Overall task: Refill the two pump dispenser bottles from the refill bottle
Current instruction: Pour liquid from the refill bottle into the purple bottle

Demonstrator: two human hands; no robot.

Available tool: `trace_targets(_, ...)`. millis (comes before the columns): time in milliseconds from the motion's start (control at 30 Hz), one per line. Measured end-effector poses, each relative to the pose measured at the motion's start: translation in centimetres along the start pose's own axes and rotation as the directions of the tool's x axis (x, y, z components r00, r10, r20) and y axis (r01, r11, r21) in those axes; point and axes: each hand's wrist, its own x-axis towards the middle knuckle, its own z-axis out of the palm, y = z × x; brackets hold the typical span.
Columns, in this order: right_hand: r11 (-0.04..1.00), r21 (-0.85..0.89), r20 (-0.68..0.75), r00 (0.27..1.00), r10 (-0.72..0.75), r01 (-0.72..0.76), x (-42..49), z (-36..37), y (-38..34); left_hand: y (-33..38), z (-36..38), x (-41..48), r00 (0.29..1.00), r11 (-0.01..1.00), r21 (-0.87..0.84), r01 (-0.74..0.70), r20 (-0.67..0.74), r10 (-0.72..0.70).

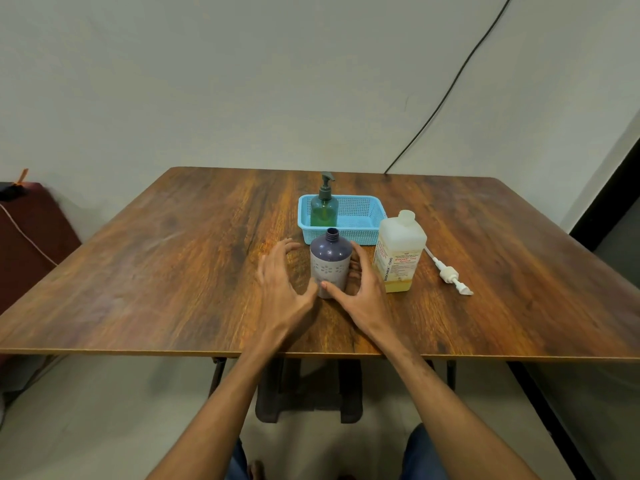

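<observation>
The purple bottle (330, 265) stands upright near the middle of the table (173, 254), its neck open with no pump on it. The right hand (360, 289) cups it, thumb pressed on the lower front and fingers curled round the right side. The left hand (280, 282) is just left of it with fingers spread; whether its thumb touches the bottle I cannot tell. Behind, the green bottle (324, 209) with its pump on stands in the left corner of a blue basket (377, 233). The white refill bottle (400, 251) stands uncapped just right of the purple 1, a little yellow liquid at its bottom. 1 white pump (450, 273) lies on the table further right
</observation>
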Motion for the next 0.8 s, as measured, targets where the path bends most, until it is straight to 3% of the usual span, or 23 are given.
trace_targets(133,0.973,-0.190,-0.194,0.966,-0.170,0.133,-1.8,-0.7,-0.7,1.7,1.2,0.0,0.995,0.982,-0.178,0.057,0.092,-0.041)
trace_targets(233,0.960,-0.243,-0.306,0.928,-0.212,0.139,-2.4,-1.7,-0.7,2.3,2.6,0.2,0.989,0.944,-0.306,0.123,0.121,-0.090)
trace_targets(433,0.930,-0.344,-0.447,0.848,-0.285,0.131,-2.5,-4.2,-0.6,1.8,4.4,1.0,0.980,0.939,-0.319,0.131,0.183,-0.075)
trace_targets(600,0.947,-0.320,-0.575,0.790,-0.213,0.022,-1.0,-5.2,0.0,1.5,5.1,1.3,0.988,0.940,-0.324,0.103,0.146,-0.058)
trace_targets(800,0.970,-0.220,-0.490,0.872,-0.015,-0.107,1.0,-5.4,2.0,1.0,5.5,1.5,0.989,0.941,-0.325,0.094,0.137,-0.051)
